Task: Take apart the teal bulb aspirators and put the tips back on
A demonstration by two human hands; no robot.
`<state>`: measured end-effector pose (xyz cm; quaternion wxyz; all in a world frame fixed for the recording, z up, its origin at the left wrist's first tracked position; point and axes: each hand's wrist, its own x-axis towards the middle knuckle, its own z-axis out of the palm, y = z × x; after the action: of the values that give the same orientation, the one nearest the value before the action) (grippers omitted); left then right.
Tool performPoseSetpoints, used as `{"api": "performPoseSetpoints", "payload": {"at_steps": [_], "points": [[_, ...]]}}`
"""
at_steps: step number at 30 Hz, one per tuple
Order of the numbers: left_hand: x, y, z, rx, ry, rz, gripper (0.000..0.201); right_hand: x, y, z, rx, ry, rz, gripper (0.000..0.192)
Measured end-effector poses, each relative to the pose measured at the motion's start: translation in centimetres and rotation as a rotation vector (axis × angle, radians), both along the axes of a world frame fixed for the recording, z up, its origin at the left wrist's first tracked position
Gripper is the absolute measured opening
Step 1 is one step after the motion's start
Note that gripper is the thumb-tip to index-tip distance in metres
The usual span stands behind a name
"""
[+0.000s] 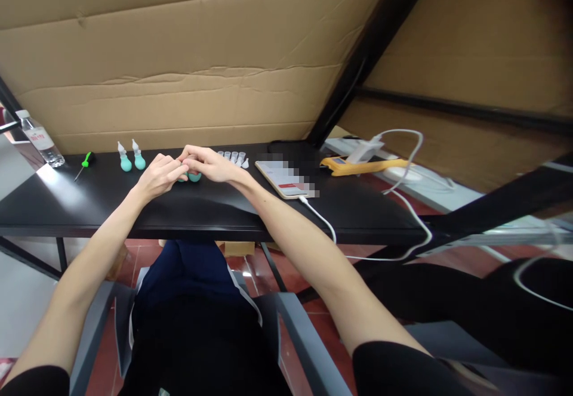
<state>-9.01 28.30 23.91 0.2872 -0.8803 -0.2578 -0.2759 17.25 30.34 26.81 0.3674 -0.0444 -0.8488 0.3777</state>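
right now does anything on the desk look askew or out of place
Nothing is spilled or broken. Two teal bulbs stand upright, clear tips sit in a row. Only the phone lies at an angle, and its white cable hangs off the black table.

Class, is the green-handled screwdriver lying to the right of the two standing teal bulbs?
No, the green-handled screwdriver lies left of the two standing teal bulbs.

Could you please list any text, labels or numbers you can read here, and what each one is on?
None can be read.
Water bottle label: red print, too small to read.
Phone screen: pixelated, with a red bar, unreadable.
Teal bulb under the left hand and right hand: no print visible.
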Motion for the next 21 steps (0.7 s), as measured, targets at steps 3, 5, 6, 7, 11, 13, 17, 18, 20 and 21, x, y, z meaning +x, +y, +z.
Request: {"api": "performPoseSetpoints", "payload": {"at_steps": [3,5,6,7,11,13,17,18,20,21], "points": [[-0.7,0.8,-0.4,0.103,-0.086,-0.099,0.048,0.3,0.6,0.1,-0.177,0.081,0.079,0.077],[-1.6,1.2,-0.5,0.155,-0.241,-0.124,0.049,1.1,1.2,0.4,-0.243,0.151,0.024,0.079],[-2.1,1.2,-0.5,0.159,-0.341,-0.109,0.053,1.6,1.5,0.5,-0.249,0.185,-0.041,0.081],[-2.5,1.2,-0.4,0.147,-0.445,-0.074,0.059,2.1,1.9,0.6,-0.237,0.216,-0.126,0.082],[-3.6,0.6,0.5,0.025,-0.770,0.104,0.065,3.6,3.2,0.6,-0.139,0.191,-0.542,0.072],[-3.7,0.5,0.9,-0.013,-0.839,0.170,0.061,4.0,3.4,0.5,-0.075,0.077,-0.722,0.057],[-3.6,1.1,1.0,-0.055,-0.848,0.220,0.050,4.6,3.8,0.5,0.072,-0.105,-0.968,0.032],[-3.7,1.3,0.9,-0.069,-0.831,0.217,0.047,4.7,4.0,0.5,0.099,-0.141,-0.997,0.027],[-3.8,1.6,0.6,-0.096,-0.778,0.213,0.042,4.9,4.3,0.5,0.131,-0.213,-1.013,0.019],[-3.8,1.7,0.5,-0.106,-0.745,0.214,0.040,4.9,4.5,0.4,0.142,-0.249,-1.008,0.017]]}}
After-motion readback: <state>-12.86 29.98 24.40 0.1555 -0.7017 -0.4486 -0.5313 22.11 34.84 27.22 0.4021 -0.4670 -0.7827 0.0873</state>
